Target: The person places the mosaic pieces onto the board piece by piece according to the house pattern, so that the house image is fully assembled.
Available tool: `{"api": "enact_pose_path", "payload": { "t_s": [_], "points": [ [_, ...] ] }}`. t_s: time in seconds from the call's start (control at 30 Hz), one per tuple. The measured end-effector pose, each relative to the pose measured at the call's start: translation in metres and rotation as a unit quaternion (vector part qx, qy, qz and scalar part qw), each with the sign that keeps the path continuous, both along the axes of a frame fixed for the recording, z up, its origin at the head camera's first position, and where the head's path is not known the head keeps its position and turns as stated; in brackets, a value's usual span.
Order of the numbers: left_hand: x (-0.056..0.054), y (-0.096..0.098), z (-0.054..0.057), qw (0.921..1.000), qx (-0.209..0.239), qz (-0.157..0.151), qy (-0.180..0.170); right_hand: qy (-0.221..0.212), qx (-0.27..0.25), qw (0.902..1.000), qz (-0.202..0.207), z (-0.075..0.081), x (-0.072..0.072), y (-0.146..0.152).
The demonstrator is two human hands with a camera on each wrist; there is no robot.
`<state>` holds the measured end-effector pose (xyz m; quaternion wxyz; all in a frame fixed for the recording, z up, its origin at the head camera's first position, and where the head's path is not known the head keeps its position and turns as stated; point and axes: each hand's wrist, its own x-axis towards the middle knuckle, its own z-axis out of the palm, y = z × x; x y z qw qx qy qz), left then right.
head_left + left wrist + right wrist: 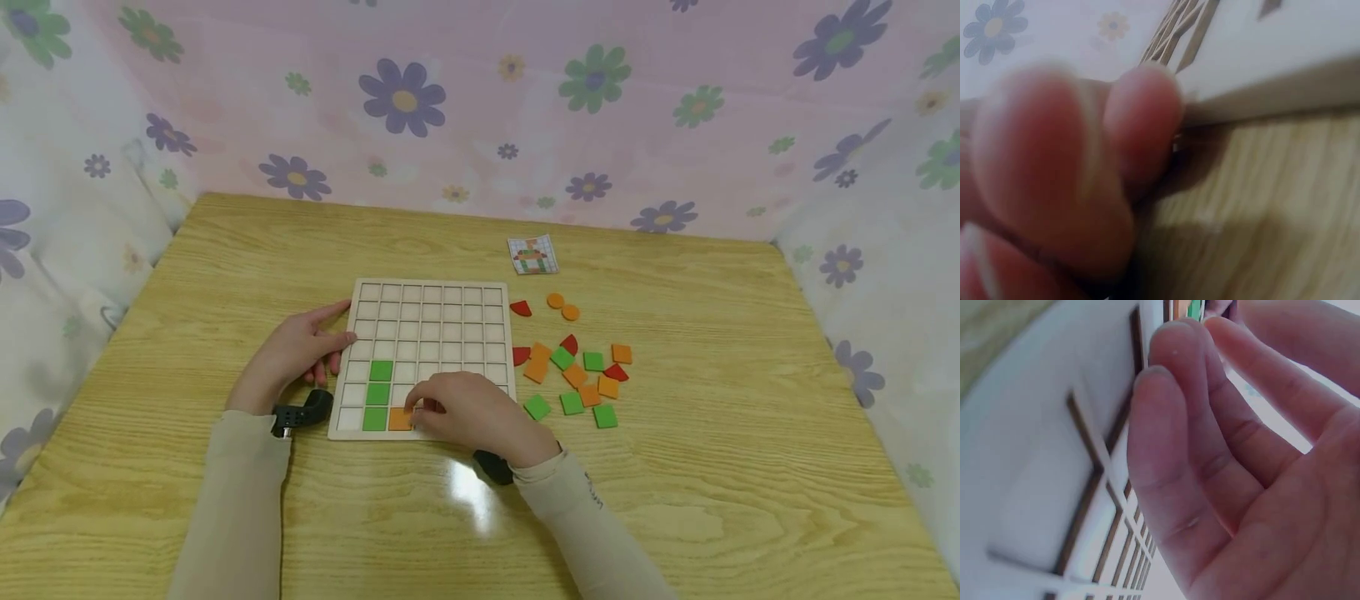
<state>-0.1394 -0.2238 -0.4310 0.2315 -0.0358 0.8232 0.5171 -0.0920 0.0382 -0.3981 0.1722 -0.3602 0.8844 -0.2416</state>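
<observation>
A pale wooden grid board (450,313) lies on the table, with green square tiles (380,393) stacked in one column of its lower left cells. Beside the lowest green one, an orange square tile (400,418) sits in a bottom-row cell. My right hand (468,412) is over the lower part of the board, bent fingertips right at that orange tile's right side. In the right wrist view its fingers (1160,444) reach down close to the grid. At the board's left edge, my left hand (288,354) touches the rim with thumb and index finger; the other fingers hang beside it.
Right of the board lie loose orange squares (621,354), green squares (605,416), red quarter-round pieces (569,343) and two orange discs (555,300). A small pattern card (533,255) is farther back. Flower-printed cloth (480,100) hangs behind the table (712,500).
</observation>
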Motion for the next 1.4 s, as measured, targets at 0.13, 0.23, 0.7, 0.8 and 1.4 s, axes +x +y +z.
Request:
{"api": "enact_pose_path", "payload": {
  "t_s": [0.13,0.23,0.7,0.8,1.4],
  "points": [
    [0.000,0.001,0.001,1.0000,0.000,0.001,-0.009,0.008,0.003,0.9999,-0.012,0.002,-0.004,0.006],
    [0.000,0.001,0.001,0.9999,-0.004,0.001,-0.013,0.005,0.006,0.9997,-0.025,0.002,-0.008,0.012],
    [0.001,0.003,0.000,0.9999,-0.010,0.007,-0.003,-0.081,-0.001,0.9920,-0.096,0.005,-0.026,0.048],
    [0.002,0.003,-0.001,0.9999,-0.008,0.007,0.003,-0.087,-0.005,0.9902,-0.109,0.004,-0.030,0.057],
    [0.002,0.002,-0.002,0.9999,-0.006,-0.003,0.014,-0.097,-0.033,0.9738,-0.203,0.017,-0.045,0.113]
  ]
}}
